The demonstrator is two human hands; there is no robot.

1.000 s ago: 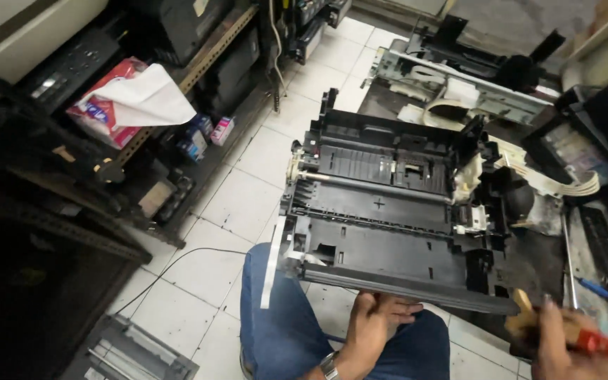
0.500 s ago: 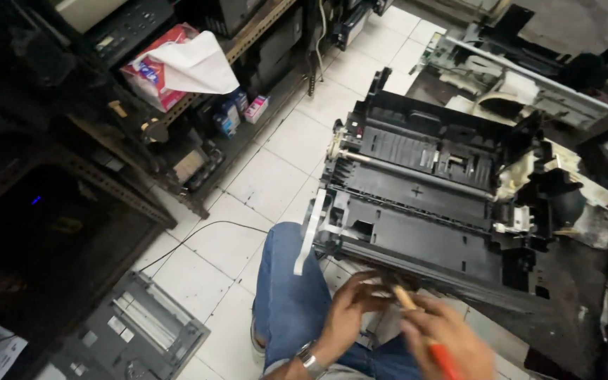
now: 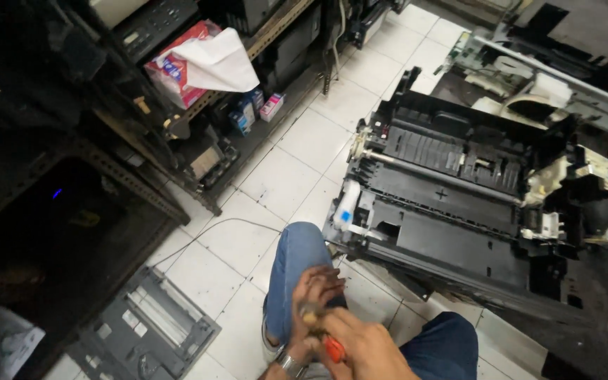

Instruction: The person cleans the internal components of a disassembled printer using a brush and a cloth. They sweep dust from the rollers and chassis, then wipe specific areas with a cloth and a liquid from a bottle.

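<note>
We see a screwdriver with an orange-red handle [image 3: 332, 347] low in the view, lying between our two hands above our lap. Its handle sits inside the curled fingers of our right hand [image 3: 364, 348], which are closed around it, and the wooden-looking end pokes out toward the fingers of our left hand [image 3: 316, 295]. The left fingers are bent and partly closed over that end, touching it; whether they truly grip it we cannot tell, as the hands blur together. A metal wristwatch [image 3: 290, 364] sits on the left wrist just below those fingers.

Beyond the fingertips, up and to the right, lies a large black plastic printer chassis [image 3: 452, 204], opened up on the white tiled floor [image 3: 283, 179], with a white roller piece [image 3: 347, 204] at its near left corner. Our knees in blue jeans [image 3: 295, 260] lie between the fingers and that chassis. To the left of the fingers a grey flat printer panel [image 3: 146, 331] rests on the floor, and a thin black cable [image 3: 212, 229] runs across the tiles. Farther up left, a metal shelf rack [image 3: 177, 134] holds a red and white box [image 3: 177, 70] with a white cloth [image 3: 219, 63] draped over it.
</note>
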